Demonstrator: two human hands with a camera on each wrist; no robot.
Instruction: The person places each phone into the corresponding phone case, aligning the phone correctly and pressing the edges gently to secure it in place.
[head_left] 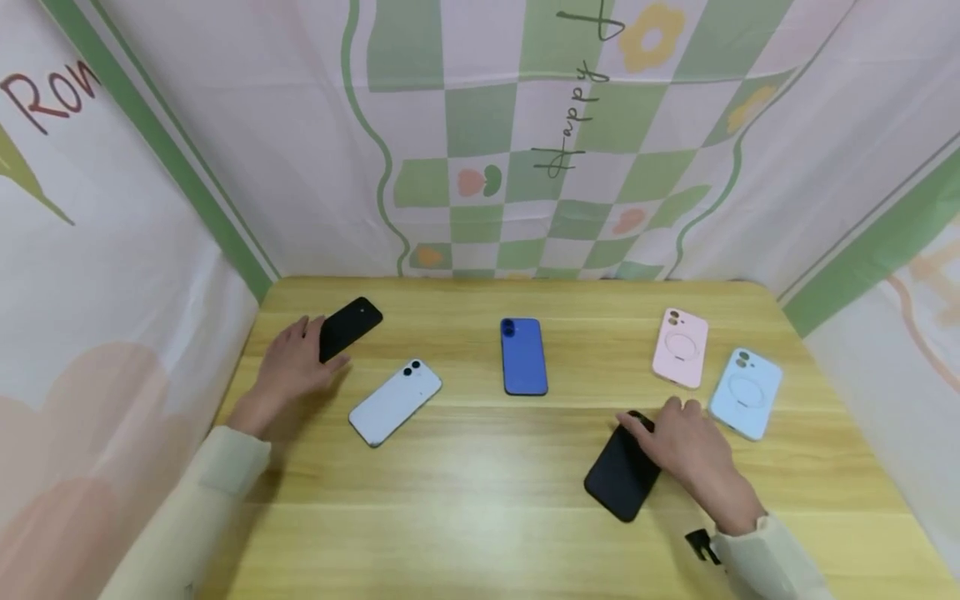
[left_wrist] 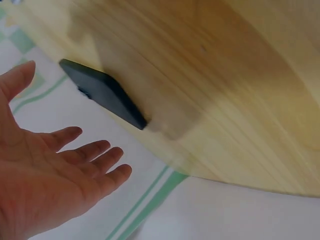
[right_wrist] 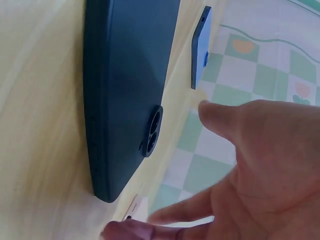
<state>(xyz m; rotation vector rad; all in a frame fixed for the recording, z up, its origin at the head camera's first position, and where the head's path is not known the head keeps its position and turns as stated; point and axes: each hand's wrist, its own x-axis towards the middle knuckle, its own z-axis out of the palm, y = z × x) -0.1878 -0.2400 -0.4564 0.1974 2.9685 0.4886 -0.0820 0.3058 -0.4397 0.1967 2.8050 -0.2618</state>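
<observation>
Left hand [head_left: 292, 367], fingers spread and relaxed, holds nothing; a black phone [head_left: 349, 327] lies just beyond its fingertips. Between the hands lie a white phone [head_left: 395, 402] and a blue phone [head_left: 522, 356]. Right hand [head_left: 686, 446], fingers loosely extended, rests on a black phone case [head_left: 619, 472].

It looks like a small staged recording booth: printed cloth [head_left: 525, 167] with green checks hangs around a wooden tabletop [head_left: 480, 517] on three sides.

White phone [head_left: 395, 402], blue phone [head_left: 523, 357], pink case [head_left: 680, 347], pale-blue case [head_left: 746, 392]
</observation>
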